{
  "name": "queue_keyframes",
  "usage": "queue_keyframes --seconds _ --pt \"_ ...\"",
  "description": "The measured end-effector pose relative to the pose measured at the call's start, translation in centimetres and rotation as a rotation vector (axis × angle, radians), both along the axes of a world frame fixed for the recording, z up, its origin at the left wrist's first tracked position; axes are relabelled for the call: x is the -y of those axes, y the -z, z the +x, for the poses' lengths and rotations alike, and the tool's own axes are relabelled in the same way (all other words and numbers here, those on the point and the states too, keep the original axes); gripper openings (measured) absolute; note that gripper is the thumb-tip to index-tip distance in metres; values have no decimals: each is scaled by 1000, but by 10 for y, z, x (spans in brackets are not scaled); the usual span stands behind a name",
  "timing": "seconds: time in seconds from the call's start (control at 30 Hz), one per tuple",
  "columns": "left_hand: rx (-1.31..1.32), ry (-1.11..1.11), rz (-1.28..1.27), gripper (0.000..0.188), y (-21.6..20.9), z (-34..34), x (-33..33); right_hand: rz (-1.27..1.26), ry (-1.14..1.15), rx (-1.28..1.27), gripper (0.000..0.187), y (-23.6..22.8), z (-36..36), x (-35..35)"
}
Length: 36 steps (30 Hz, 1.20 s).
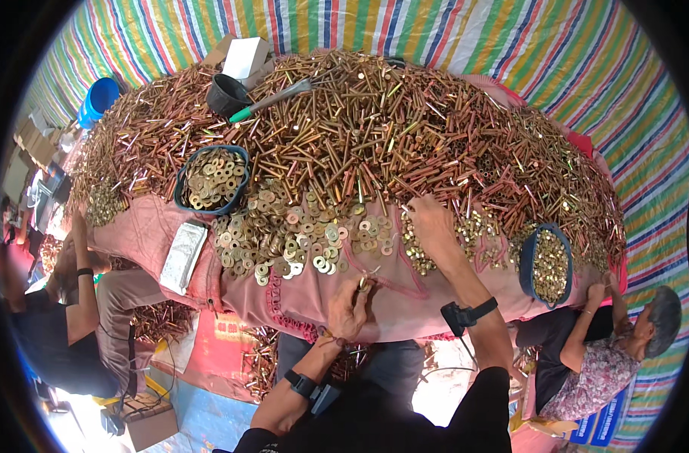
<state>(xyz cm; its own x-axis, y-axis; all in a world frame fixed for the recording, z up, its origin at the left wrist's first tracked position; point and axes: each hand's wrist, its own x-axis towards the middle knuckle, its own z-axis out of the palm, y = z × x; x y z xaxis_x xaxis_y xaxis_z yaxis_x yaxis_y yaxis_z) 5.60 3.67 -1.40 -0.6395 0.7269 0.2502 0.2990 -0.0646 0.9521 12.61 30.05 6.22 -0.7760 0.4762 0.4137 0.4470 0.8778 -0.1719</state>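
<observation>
My left hand [347,311] is over the near edge of the pink cloth [427,302], thumb and fingers pinched on a small brass-coloured piece [364,284] too small to name. Farther right, my right hand [433,226] reaches to where the heap of long copper-coloured metal rods [359,136] meets a scatter of small brass-coloured nuts [418,257]. Its fingers are bent together, and what they hold, if anything, is hidden. Flat round washers [284,234] lie spread in front of the rods, left of my right hand.
A blue-rimmed tub of washers [215,179] stands left, a tub of nuts [550,266] right. A black cup [228,95] and a green-handled tool [273,100] lie on the rods. A silvery packet [184,257] rests at left. Other people sit at left [65,325] and right [605,362].
</observation>
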Motion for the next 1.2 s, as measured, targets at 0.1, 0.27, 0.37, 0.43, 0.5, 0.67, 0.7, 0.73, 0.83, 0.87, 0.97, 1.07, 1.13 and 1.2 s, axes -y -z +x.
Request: queue_keyframes --seconds 0.1,0.27,0.37,0.43,0.5,0.67,0.7,0.73,0.83,0.87,0.97,1.07,1.13,1.2 --pt "-16 -6 4 23 -1 0 0 -361 13 -395 22 -12 13 27" --pt "-5 -10 30 22 0 0 -2 -1024 -72 -732 31 -30 30 91" --pt "-64 -1 26 19 -1 -2 -1 -1124 -87 -705 36 -32 23 118" --pt "-80 -2 32 18 -2 -4 -2 -1190 -169 -744 35 -33 18 132" --pt "-38 4 53 16 -3 -4 -3 -840 -174 -617 34 -36 17 136" --pt "-75 0 31 20 -6 -4 -2 -587 -197 -507 28 -44 18 140" --pt "-69 2 21 21 -6 -4 -1 -626 -190 -506 28 -44 18 141" --pt "-67 8 29 24 -6 -4 -1 -671 -172 -496 27 -44 17 142" --pt "-86 17 51 29 -2 -4 0 -593 -223 -483 27 -43 13 144" --pt "-104 27 27 31 0 -5 1 -517 -265 -504 27 -42 13 145" --pt "-136 13 91 35 5 -6 0 -351 -367 -379 27 -38 14 149" --pt "-114 14 147 43 6 -6 1 -391 -371 -350 23 -30 19 154" --pt "-3 22 118 46 4 -3 3 -435 -352 -411 24 -24 22 152" --pt "88 26 88 48 3 0 3 -501 -325 -391 25 -21 29 147"
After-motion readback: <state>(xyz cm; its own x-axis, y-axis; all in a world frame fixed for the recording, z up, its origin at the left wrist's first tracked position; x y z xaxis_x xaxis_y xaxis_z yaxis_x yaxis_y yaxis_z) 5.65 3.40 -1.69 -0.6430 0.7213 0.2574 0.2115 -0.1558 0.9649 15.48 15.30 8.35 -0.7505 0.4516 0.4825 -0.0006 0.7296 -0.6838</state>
